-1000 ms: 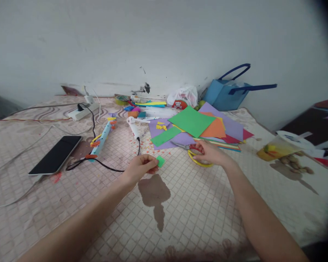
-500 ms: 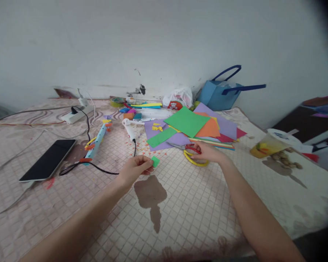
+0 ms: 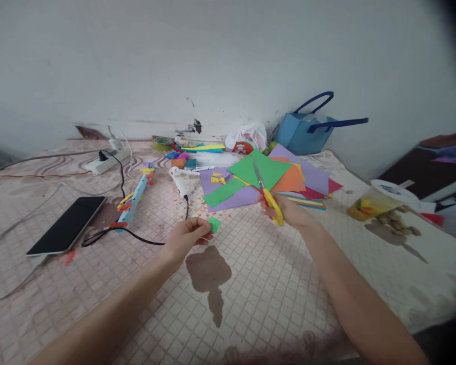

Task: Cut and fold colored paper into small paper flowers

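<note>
Between thumb and fingers, my left hand [image 3: 190,234] pinches a small green paper piece [image 3: 214,224] above the patterned tablecloth. My right hand [image 3: 283,209] is closed on scissors [image 3: 269,196] with red and yellow handles, their blades pointing up and away over the colored sheets. Beyond both hands lie a large green sheet [image 3: 256,170], a green strip [image 3: 224,193] and a purple sheet [image 3: 233,203] with small yellow scraps [image 3: 218,178] on it. A white glue gun [image 3: 179,182] with a black cord lies past my left hand.
At left are a black-screened phone or tablet [image 3: 66,226], a light blue decorated strip [image 3: 135,200] and a white power strip [image 3: 108,158]. A blue bag [image 3: 302,133] stands against the wall. A plastic cup [image 3: 372,200] with yellow contents stands right, beside a brown heap [image 3: 395,223].
My right hand has lifted the scissors off the tablecloth and turned their blades from pointing left to pointing away. My left hand keeps the green piece; the view has shifted slightly.
</note>
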Motion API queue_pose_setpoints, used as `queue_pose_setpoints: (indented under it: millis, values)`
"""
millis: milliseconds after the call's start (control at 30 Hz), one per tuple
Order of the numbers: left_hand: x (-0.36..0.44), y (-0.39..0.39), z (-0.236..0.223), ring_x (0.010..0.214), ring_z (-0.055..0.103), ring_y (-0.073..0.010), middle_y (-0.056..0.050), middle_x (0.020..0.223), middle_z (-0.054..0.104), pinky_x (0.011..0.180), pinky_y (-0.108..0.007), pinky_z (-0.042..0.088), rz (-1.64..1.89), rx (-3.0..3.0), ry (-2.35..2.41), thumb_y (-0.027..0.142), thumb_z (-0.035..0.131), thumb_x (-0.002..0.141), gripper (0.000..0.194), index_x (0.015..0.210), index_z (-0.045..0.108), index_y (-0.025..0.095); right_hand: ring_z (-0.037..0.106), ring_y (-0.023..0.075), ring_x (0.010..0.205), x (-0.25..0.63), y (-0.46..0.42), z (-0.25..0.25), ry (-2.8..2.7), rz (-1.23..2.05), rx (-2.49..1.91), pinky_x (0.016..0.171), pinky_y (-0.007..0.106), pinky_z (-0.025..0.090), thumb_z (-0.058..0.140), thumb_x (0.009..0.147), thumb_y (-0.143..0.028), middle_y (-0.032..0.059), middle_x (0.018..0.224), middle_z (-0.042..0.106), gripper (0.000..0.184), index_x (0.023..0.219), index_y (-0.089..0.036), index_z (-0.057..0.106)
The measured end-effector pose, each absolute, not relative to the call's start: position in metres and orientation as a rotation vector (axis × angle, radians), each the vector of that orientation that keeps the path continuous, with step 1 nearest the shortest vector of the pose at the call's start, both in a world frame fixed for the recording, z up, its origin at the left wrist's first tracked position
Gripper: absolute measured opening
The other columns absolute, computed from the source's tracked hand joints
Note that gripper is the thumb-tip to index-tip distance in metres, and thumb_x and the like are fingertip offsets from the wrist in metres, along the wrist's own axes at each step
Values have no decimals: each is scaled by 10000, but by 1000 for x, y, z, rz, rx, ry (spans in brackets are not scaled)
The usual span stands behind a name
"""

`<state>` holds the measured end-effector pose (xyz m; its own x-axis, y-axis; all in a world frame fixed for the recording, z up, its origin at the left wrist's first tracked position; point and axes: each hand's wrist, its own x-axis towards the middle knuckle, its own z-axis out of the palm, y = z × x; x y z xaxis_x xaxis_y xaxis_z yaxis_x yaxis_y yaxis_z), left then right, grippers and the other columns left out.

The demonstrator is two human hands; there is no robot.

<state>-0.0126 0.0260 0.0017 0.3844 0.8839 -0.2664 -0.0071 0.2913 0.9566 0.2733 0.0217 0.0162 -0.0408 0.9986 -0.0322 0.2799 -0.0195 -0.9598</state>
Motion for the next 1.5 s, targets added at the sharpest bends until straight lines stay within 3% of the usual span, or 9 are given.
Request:
queue_pose_setpoints:
  millis: [167, 333, 900, 1300, 1500]
  values:
    - [-11, 23, 2, 645, 592, -107, -10, 668, 639, 635, -230, 459, 749, 1117, 1001, 361, 700, 688, 240, 738, 606, 145, 442, 83, 478, 197, 7, 1, -1290, 1269, -1186, 455, 232, 361, 673, 707, -468, -57, 604, 456, 326, 752, -203, 487]
    - [-10, 21, 0, 650, 589, -112, -12, 666, 638, 644, -234, 461, 706, 1164, 988, 382, 688, 693, 260, 756, 602, 144, 428, 77, 496, 162, -8, 1, -1184, 1368, -1143, 466, 223, 351, 733, 652, -410, -56, 626, 477, 328, 755, -199, 504]
    - [-11, 23, 4, 628, 582, -116, -15, 652, 635, 658, -249, 465, 725, 1175, 1002, 391, 685, 681, 265, 730, 590, 148, 428, 83, 492, 164, -7, 2, -1136, 1373, -1185, 437, 216, 327, 679, 688, -440, -33, 651, 522, 299, 785, -198, 533]
    - [-10, 23, 0, 586, 553, -106, 8, 616, 591, 592, -232, 438, 646, 1337, 897, 386, 673, 686, 258, 676, 568, 151, 440, 95, 546, 159, -10, 0, -1166, 1390, -1209, 476, 222, 337, 709, 641, -370, -31, 686, 502, 285, 795, -207, 532]
    - [-14, 25, 10, 612, 589, -107, -5, 634, 632, 650, -242, 469, 726, 1184, 935, 383, 683, 697, 266, 700, 558, 148, 396, 104, 510, 163, -12, 0, -1312, 1315, -1250, 477, 240, 313, 595, 772, -481, -46, 602, 427, 284, 776, -211, 507]
